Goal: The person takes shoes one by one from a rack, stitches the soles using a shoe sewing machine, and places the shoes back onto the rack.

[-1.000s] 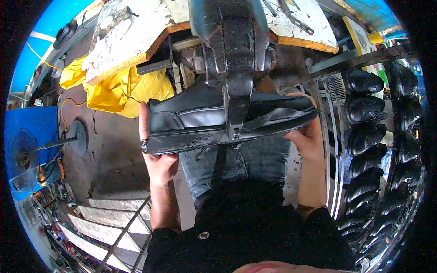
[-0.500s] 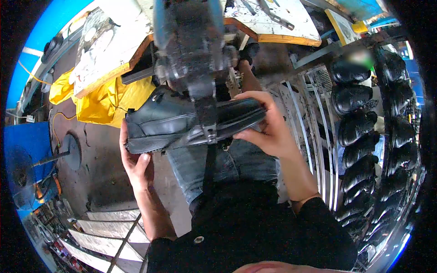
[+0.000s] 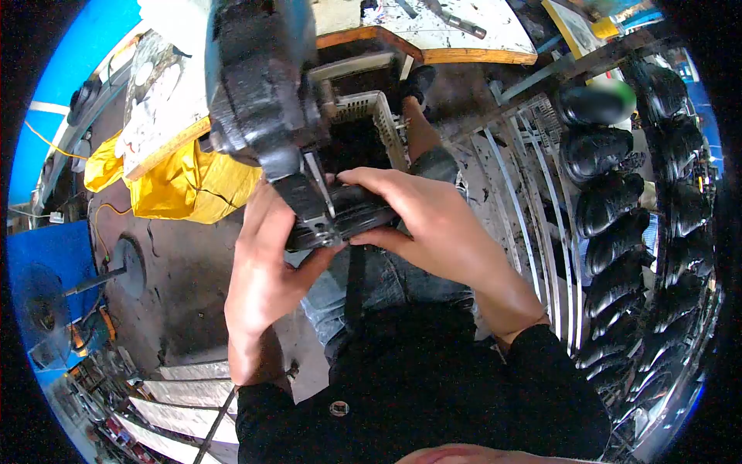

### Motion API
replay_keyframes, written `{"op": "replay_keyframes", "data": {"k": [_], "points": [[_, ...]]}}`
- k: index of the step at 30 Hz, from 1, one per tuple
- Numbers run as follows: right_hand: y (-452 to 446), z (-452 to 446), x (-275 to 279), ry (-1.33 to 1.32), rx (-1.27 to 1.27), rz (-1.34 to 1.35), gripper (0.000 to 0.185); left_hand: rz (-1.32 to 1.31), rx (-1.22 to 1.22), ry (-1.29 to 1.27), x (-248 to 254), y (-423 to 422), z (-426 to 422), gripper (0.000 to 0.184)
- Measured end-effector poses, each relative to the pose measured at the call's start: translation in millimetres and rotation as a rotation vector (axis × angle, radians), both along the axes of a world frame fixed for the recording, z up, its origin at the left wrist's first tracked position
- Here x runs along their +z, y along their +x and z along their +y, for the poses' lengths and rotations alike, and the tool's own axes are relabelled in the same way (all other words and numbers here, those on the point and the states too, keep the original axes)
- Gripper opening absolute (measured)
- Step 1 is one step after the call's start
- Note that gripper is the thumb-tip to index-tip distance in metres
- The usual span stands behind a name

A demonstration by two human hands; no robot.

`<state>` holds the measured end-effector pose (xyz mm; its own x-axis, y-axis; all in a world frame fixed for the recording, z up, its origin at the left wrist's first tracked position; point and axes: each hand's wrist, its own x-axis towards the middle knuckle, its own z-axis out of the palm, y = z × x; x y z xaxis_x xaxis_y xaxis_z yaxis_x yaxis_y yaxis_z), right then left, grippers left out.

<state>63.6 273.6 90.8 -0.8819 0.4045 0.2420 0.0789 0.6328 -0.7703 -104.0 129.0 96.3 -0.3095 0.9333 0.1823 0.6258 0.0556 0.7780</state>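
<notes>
A black shoe (image 3: 359, 210) lies under the arm of a dark machine (image 3: 267, 100), partly hidden by my fingers. My left hand (image 3: 267, 263) is closed on the shoe's left part, its thumb at the lower edge near the machine's tip. From the right, my right hand (image 3: 425, 224) grips the shoe with fingers over the top and thumb below. The machine's narrow lower end comes down between both hands and meets the shoe, though the exact contact is hidden.
Behind the machine is a white worktable (image 3: 479, 42) with tools. A pale crate (image 3: 382, 124) sits below it. Yellow bags (image 3: 174, 185) and a fan (image 3: 127, 267) are at the left. Racks of black shoes (image 3: 610, 203) stand at the right.
The shoe has turned, so less of its length shows. My left hand has moved from its far left end toward the machine's tip, and my hands are closer together. The view has shifted.
</notes>
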Motion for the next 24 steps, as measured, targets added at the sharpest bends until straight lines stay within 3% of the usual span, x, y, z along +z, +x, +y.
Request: {"op": "replay_keyframes", "data": {"k": [3, 5, 6, 8, 9, 12, 16, 18, 22, 24], "points": [[2.6, 1.4, 8.3, 0.119, 0.023, 0.022, 0.057, -0.202, 0.008, 0.018, -10.0, 0.4, -1.8, 0.061], [4.4, 1.5, 13.9, 0.209, 0.057, -0.105, 0.057, -0.216, 0.008, 0.02, -15.0, 2.6, -2.2, 0.059], [5.1, 2.1, 14.9, 0.205, 0.054, -0.103, 0.057, -0.362, 0.04, 0.035, -20.8, 4.6, -4.3, 0.06], [4.5, 2.6, 14.7, 0.192, 0.062, -0.105, 0.07, -0.626, 0.076, 0.049, -30.0, 7.2, -9.5, 0.065], [4.6, 4.5, 10.3, 0.186, 0.061, -0.099, 0.07, -0.619, 0.077, 0.043, -32.8, 8.1, -8.6, 0.065], [11.7, 19.4, -31.6, 0.007, 0.08, 0.23, 0.091, -0.765, -0.033, 0.19, -45.0, 9.6, -5.5, 0.069], [38.2, 24.0, -128.2, -0.271, 0.022, 0.124, 0.113, -0.906, -0.039, 0.321, -62.4, 19.3, 1.6, 0.068], [43.5, 19.0, -166.0, -0.734, -0.019, 0.159, 0.123, -0.941, -0.051, 0.379, -72.7, 24.5, 5.8, 0.069], [60.7, 27.3, -183.9, -0.786, 0.015, 0.222, 0.122, -1.097, -0.038, 0.427, -87.2, 34.0, 9.3, 0.074], [67.2, 41.9, -183.6, -0.986, -0.061, 0.308, 0.116, -1.227, -0.051, 0.475, -87.2, 39.5, 12.6, 0.075]]}}
